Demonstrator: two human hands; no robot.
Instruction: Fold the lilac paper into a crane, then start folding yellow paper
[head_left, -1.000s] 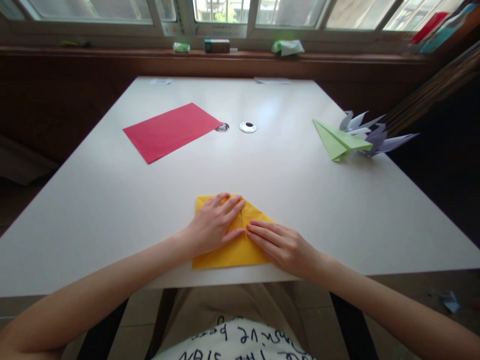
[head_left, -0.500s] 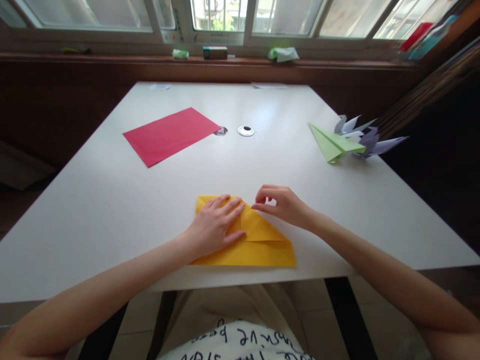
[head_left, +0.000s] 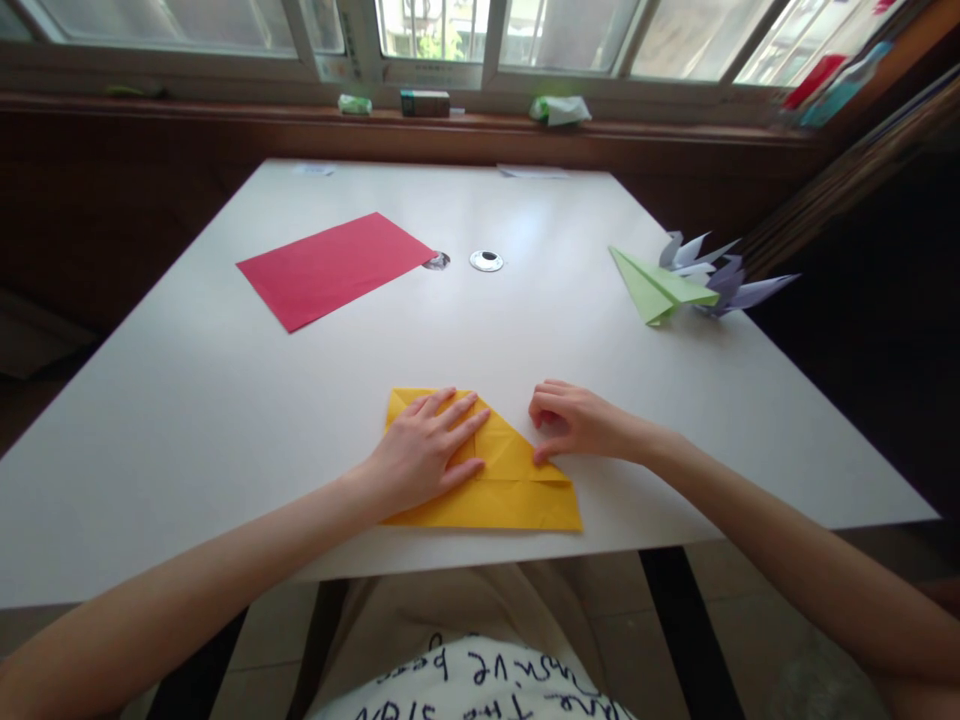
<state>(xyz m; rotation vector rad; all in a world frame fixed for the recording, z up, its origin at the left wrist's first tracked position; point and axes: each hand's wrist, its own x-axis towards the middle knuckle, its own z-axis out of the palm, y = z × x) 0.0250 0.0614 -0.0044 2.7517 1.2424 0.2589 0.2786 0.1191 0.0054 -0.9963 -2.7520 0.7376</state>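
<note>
A folded sheet of yellow paper [head_left: 517, 500] lies on the white table [head_left: 225, 440] close to its front edge. Its right side slants down along a folded flap, and a crease runs across the lower part. My left hand [head_left: 431, 445] rests flat on the paper's left half with fingers spread, covering part of it. At the slanted right edge is my right hand [head_left: 581, 422], its fingers curled and the thumb touching the fold. I see nothing held between the right fingers.
A red paper sheet [head_left: 334, 270] lies at the back left, its corner over a metal-rimmed hole. Another round grommet [head_left: 486, 261] is beside it. At the right edge sit a green paper plane [head_left: 660, 290] and folded purple-white paper cranes [head_left: 739, 290]. Small packets line the windowsill [head_left: 270, 112].
My right hand has slid down and right along the slanted fold, from near the top to lower on the edge. The left hand stays on the paper. The view has shifted slightly.
</note>
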